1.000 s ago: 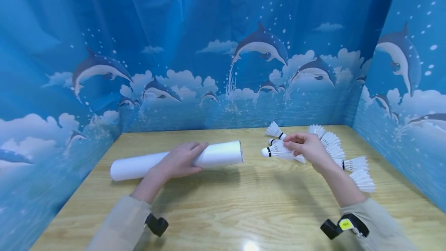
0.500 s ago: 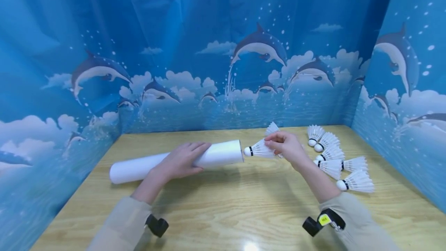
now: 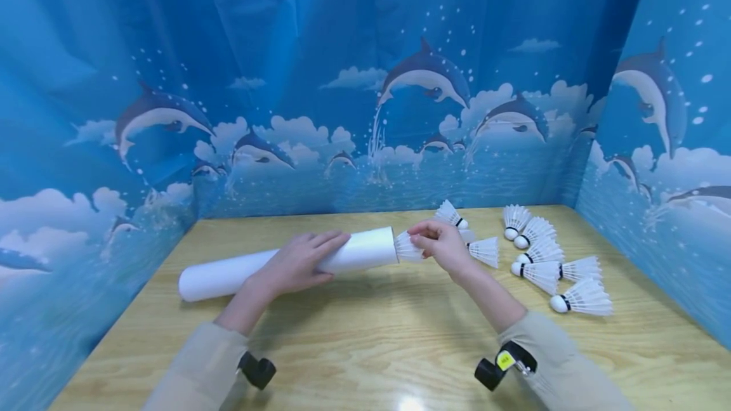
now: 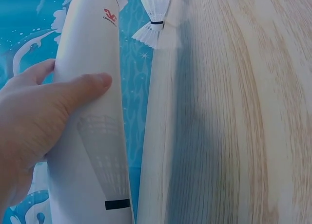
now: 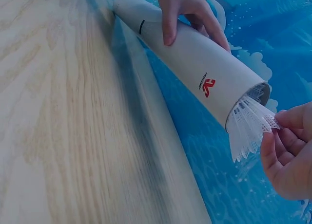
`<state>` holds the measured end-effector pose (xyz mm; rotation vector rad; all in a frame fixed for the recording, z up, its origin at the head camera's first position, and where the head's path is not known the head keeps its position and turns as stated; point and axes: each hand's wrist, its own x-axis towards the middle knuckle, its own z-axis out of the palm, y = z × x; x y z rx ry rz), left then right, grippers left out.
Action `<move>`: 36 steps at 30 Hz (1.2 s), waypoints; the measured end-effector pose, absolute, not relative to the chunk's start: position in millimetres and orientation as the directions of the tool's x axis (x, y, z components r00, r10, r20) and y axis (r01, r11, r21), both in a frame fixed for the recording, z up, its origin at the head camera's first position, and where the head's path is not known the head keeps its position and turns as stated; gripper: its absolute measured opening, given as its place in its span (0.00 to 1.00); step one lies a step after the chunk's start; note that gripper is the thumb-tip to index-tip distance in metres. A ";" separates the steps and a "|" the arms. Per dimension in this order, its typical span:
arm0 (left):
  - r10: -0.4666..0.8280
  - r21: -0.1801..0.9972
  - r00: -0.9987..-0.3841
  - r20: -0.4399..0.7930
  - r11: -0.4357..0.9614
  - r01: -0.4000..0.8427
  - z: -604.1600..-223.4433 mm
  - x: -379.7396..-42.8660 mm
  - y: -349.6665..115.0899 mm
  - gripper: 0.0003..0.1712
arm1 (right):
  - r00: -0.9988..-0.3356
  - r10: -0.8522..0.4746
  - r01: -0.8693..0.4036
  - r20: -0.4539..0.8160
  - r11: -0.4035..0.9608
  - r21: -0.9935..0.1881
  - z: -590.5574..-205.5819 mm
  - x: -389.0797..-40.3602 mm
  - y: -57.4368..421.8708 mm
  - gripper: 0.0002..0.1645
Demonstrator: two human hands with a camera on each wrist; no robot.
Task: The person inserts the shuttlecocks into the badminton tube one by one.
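A white shuttlecock tube (image 3: 228, 273) slants across the table, its open end toward the right. My left hand (image 3: 302, 262) grips it around the middle; in the left wrist view the thumb lies across the tube's printed side (image 4: 87, 151). At the open mouth, my right hand (image 3: 444, 247) pinches the feather skirt of a white shuttlecock (image 5: 248, 126) between thumb and fingers. The cork end of that shuttlecock is inside the tube and hidden, while the flared feathers stick out. Feathers of another shuttlecock seem to show inside the mouth in the right wrist view.
Behind and beside my right hand lie a few loose shuttlecocks (image 3: 484, 251). Several more (image 3: 585, 297) are spread over the right part of the wooden table (image 3: 365, 347). A blue dolphin-printed backdrop (image 3: 342, 81) closes off the back and sides.
My right hand has moved left with the shuttlecock, whose cork has gone into the tube's open end. My left hand has stayed on the tube, nearly still.
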<state>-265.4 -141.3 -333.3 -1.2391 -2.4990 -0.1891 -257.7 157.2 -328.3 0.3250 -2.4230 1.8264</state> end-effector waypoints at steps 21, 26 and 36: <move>0.744 -0.025 -0.580 0.331 0.622 0.783 -334.2 -264.5 -141.6 0.46 | -0.977 -0.092 -0.215 0.194 0.408 -0.887 -335.3 -256.6 148.2 0.10; 0.746 -0.031 -0.579 0.328 0.621 0.783 -333.7 -264.7 -141.2 0.46 | -0.962 -0.115 -0.272 0.248 0.498 -0.823 -335.2 -255.8 148.2 0.09; 0.744 -0.037 -0.580 0.331 0.625 0.780 -335.3 -265.9 -141.2 0.46 | -0.966 -0.106 -0.257 0.236 0.490 -0.833 -339.8 -256.5 144.9 0.10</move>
